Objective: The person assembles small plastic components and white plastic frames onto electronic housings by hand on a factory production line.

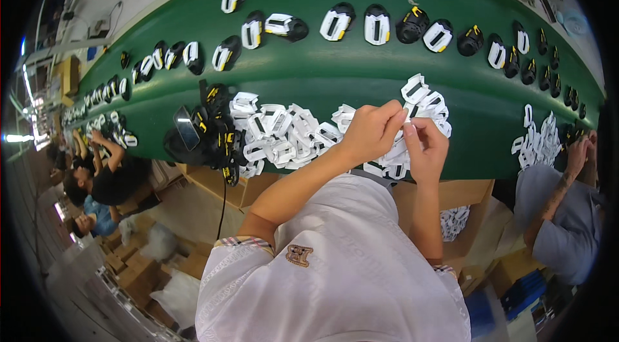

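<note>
Close together over the near edge of the green surface, my left hand (pixel 374 129) and my right hand (pixel 427 145) are both closed in a pinch. Their fingertips meet at a small white piece (pixel 407 119), mostly hidden by the fingers, so its exact kind cannot be made out. Just beyond them lies a cluster of white slotted pieces (pixel 416 90), each with a long opening in it. A larger heap of the same white pieces (pixel 277 136) sits left of my left hand, and some lie beneath my wrists.
Black-and-yellow units (pixel 412 23), many with white slotted pieces, line the green belt (pixel 290 61). More black units and a phone (pixel 187 129) lie left of the heap. Cardboard boxes (pixel 225 187) stand below the edge. A co-worker (pixel 561 206) sits at right, others at left.
</note>
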`<state>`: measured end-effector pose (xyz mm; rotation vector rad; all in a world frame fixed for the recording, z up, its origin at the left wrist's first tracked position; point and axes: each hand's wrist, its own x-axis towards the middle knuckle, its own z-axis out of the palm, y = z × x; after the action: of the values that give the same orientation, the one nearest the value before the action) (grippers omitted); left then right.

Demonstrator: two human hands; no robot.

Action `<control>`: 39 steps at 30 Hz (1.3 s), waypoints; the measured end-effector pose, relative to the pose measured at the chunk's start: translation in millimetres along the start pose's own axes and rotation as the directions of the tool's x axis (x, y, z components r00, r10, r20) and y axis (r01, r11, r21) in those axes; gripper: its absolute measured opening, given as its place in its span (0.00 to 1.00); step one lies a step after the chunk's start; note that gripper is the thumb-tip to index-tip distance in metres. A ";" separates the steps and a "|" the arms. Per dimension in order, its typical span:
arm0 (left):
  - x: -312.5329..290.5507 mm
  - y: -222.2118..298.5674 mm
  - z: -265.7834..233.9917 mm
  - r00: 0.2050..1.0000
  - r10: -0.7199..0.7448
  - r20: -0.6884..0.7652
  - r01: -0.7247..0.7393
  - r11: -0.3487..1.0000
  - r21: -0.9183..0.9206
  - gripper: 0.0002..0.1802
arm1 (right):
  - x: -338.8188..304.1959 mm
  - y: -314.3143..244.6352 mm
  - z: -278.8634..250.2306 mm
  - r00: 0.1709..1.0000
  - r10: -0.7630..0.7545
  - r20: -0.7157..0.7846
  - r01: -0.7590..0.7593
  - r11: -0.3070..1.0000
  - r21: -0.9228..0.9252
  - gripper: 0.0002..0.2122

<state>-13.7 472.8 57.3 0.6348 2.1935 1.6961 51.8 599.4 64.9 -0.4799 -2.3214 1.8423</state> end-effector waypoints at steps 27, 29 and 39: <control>154.3 -72.5 46.9 0.977 -0.092 -0.192 0.113 0.989 0.097 0.29 | -5.1 10.9 -64.8 0.969 0.221 -0.113 -0.177 0.933 0.312 0.17; 105.1 -42.5 37.0 0.980 -0.106 -0.167 0.097 0.993 -0.060 0.20 | -4.4 -3.0 -59.6 0.973 0.210 -0.095 -0.164 0.920 0.357 0.16; -23.3 34.0 -3.4 0.964 -0.255 0.073 0.232 0.678 -0.698 0.23 | 1.7 -47.3 -26.5 0.984 -0.029 0.174 -0.026 0.953 0.301 0.15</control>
<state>10.2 465.1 90.2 0.0954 1.3546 2.1720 50.6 615.0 116.8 -0.2829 -2.0773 2.2718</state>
